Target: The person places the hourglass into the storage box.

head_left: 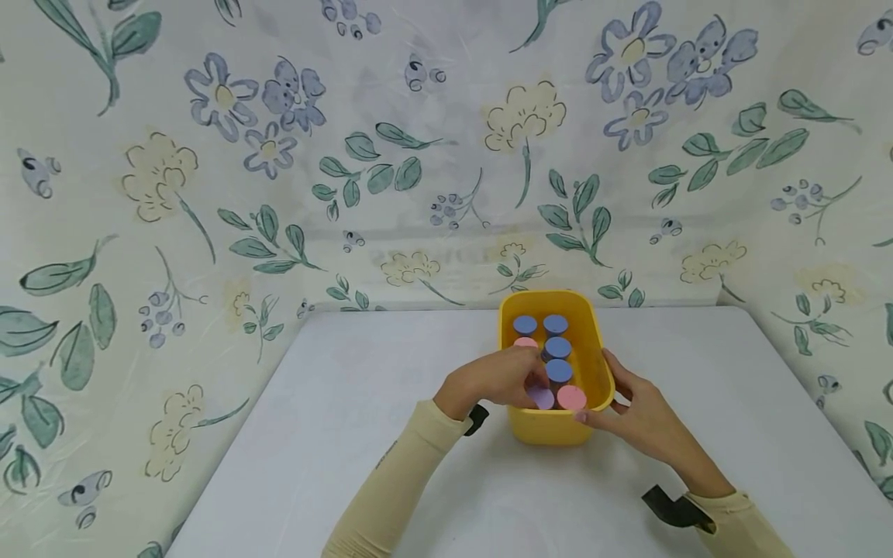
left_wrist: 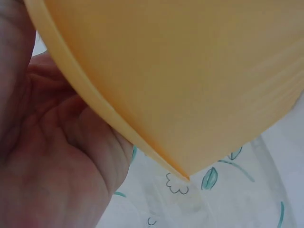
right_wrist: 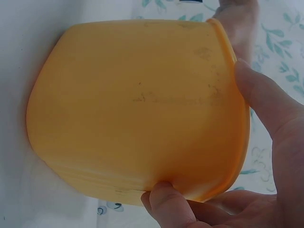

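Note:
A yellow bin [head_left: 551, 428] stands on the white table, holding several cylinders with flat round tops. My left hand [head_left: 497, 377] reaches over its left rim, its fingers around a purple-topped cylinder [head_left: 542, 398] in the near left corner. My right hand [head_left: 645, 415] grips the bin's right side near the front corner. In the right wrist view, the thumb [right_wrist: 266, 95] lies at the rim and a finger [right_wrist: 168, 204] presses the outer wall. The left wrist view shows the bin's wall [left_wrist: 180, 85] beside my left palm [left_wrist: 57, 156]; the fingertips are hidden there.
Beside the purple top is a pink-topped cylinder [head_left: 572, 397]. Several blue-topped cylinders [head_left: 558, 371] stand behind, and another pink top [head_left: 525, 342] is partly covered by my left hand. The white table [head_left: 391, 349] meets a flowered cloth [head_left: 446, 155] at the back and sides.

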`<action>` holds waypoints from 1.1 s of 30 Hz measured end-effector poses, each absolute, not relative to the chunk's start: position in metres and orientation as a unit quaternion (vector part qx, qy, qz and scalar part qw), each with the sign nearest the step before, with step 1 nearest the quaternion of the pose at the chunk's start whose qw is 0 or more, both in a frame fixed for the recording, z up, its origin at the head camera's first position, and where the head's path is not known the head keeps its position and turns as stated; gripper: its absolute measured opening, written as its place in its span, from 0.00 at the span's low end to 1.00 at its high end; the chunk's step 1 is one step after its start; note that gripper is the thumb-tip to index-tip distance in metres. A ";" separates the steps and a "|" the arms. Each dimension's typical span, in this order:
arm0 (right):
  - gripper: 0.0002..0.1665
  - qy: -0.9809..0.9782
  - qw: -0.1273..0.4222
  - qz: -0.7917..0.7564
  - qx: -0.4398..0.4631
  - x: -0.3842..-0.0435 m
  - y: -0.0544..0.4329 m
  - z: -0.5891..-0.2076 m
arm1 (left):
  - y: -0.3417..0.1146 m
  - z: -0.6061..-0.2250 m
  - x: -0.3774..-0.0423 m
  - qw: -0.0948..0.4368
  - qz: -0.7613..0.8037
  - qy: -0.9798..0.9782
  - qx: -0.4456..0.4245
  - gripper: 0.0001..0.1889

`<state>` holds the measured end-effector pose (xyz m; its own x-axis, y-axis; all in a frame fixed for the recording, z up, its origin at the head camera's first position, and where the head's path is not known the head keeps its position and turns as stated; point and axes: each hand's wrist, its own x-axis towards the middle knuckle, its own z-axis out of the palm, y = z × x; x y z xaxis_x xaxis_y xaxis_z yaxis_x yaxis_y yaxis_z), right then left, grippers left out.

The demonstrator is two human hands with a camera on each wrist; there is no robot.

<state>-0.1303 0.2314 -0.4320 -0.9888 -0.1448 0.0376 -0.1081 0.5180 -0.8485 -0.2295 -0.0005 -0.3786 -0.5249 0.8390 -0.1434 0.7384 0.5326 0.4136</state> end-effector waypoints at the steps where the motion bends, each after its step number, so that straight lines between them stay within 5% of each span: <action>1: 0.65 0.871 0.019 -0.485 -0.072 -0.130 0.231 -0.432 | 0.000 -0.379 -0.230 0.164 0.153 0.859 0.461 0.14; 33: 0.65 0.876 0.018 -0.477 -0.070 -0.128 0.230 -0.429 | -0.013 -0.374 -0.219 0.139 0.223 0.857 0.443 0.14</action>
<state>-0.1284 0.2297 -0.4289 -0.9897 -0.1393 0.0342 -0.1044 0.5362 -0.8376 -0.2191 -0.0129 -0.3743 -0.5684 0.8218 -0.0403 0.6980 0.5075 0.5051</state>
